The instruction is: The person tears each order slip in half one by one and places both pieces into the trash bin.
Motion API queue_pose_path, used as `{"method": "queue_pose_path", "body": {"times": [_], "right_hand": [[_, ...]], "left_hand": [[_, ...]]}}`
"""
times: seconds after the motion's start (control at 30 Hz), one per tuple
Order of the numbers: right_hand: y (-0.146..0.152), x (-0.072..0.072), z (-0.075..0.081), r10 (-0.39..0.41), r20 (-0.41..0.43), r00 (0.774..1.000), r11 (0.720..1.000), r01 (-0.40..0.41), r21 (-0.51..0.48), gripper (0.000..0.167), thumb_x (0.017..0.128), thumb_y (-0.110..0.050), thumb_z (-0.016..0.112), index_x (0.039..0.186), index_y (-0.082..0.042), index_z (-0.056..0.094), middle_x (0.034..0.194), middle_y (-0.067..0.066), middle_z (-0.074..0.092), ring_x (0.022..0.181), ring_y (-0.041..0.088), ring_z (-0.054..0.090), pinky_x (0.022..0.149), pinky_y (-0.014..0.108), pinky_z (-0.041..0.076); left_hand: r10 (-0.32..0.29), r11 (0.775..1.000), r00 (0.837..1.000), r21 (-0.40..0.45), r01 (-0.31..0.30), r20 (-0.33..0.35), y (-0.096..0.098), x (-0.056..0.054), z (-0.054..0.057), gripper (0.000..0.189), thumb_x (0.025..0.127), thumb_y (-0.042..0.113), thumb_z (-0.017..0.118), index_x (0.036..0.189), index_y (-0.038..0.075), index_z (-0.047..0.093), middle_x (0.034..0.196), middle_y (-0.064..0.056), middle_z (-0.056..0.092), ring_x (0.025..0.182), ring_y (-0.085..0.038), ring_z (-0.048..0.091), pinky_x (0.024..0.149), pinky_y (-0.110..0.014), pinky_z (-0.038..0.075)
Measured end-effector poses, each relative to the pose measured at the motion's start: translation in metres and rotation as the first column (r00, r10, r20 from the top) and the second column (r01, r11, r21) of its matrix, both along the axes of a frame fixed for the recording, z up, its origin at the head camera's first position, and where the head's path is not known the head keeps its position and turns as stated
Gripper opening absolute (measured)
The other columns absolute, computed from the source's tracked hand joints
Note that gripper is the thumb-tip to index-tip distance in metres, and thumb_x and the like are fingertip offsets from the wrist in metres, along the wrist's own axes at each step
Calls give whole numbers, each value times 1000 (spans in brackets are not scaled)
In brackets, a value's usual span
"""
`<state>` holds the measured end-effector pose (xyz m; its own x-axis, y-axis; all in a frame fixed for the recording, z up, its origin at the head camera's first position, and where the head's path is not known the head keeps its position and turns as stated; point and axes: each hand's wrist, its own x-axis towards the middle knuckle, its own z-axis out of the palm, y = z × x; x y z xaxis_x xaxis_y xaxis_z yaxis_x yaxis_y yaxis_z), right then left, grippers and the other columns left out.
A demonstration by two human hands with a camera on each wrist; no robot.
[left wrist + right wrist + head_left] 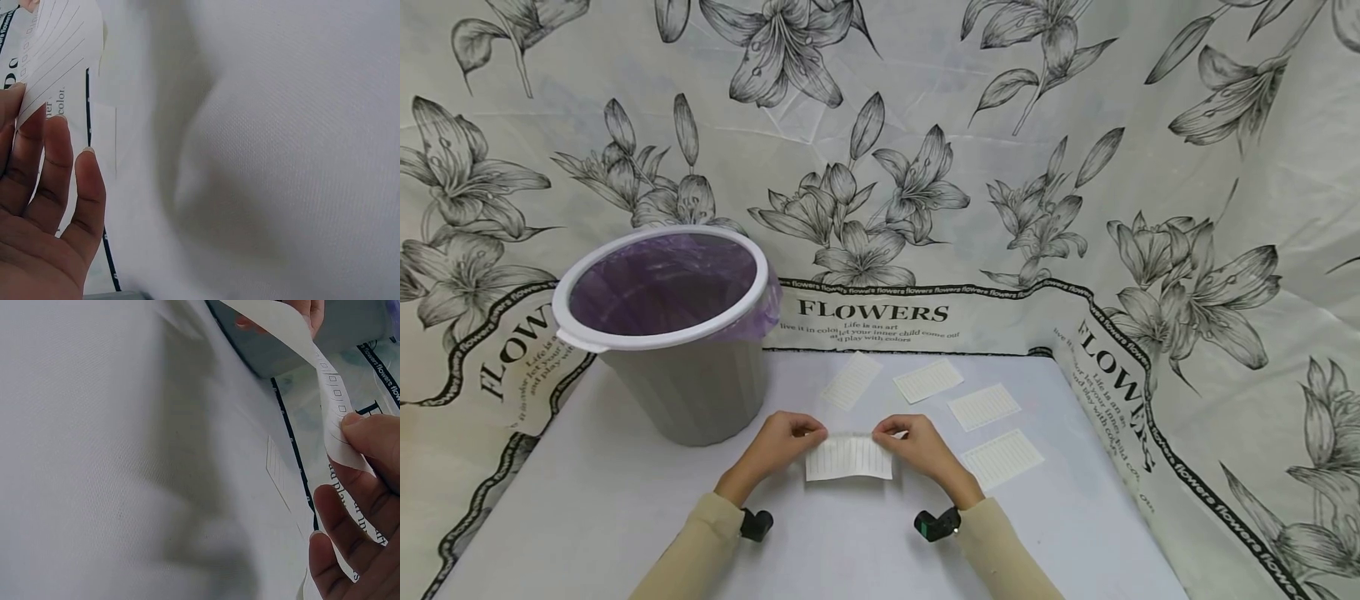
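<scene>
A small lined paper sheet (848, 458) with a row of little printed squares is held up off the table between both hands. My left hand (784, 439) pinches one top corner between thumb and index finger; in the left wrist view the other fingers of that hand (47, 181) are loosely spread. The opposite top corner is pinched by my right hand (917, 443). Seen from the right wrist, the sheet (334, 394) bends in a curve from the right thumb and finger (369, 462) toward the left hand.
Several similar lined sheets lie flat beyond and to the right, among them one sheet (1002, 458) near the right hand. A grey bin (692, 392) with a white rim and purple liner stands at the left. Flower-printed cloth (865, 321) hangs behind the white table (850, 550).
</scene>
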<state>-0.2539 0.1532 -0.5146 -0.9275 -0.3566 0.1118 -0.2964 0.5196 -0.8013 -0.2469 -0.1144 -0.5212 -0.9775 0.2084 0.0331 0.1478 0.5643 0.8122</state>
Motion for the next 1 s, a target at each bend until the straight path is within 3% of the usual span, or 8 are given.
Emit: {"method": "queue_pose_path", "body": {"times": [0.33, 1.0], "right_hand": [[4, 0, 2, -37, 11, 999, 999, 37, -3, 10, 96, -17, 73, 95, -8, 78, 93, 4, 77, 81, 10, 64, 71, 23, 53], [8, -3, -1, -74, 5, 997, 997, 74, 10, 6, 95, -14, 74, 95, -10, 77, 92, 1, 75, 87, 13, 66, 78, 27, 54]], "left_hand": [[19, 1000, 1000, 25, -19, -18, -7, -1, 0, 10, 96, 19, 74, 97, 11, 80, 93, 1, 76, 84, -10, 64, 72, -26, 53], [32, 998, 999, 57, -31, -18, -11, 0, 3, 10, 93, 19, 77, 96, 10, 80, 91, 0, 76, 78, -9, 63, 64, -23, 52]]}}
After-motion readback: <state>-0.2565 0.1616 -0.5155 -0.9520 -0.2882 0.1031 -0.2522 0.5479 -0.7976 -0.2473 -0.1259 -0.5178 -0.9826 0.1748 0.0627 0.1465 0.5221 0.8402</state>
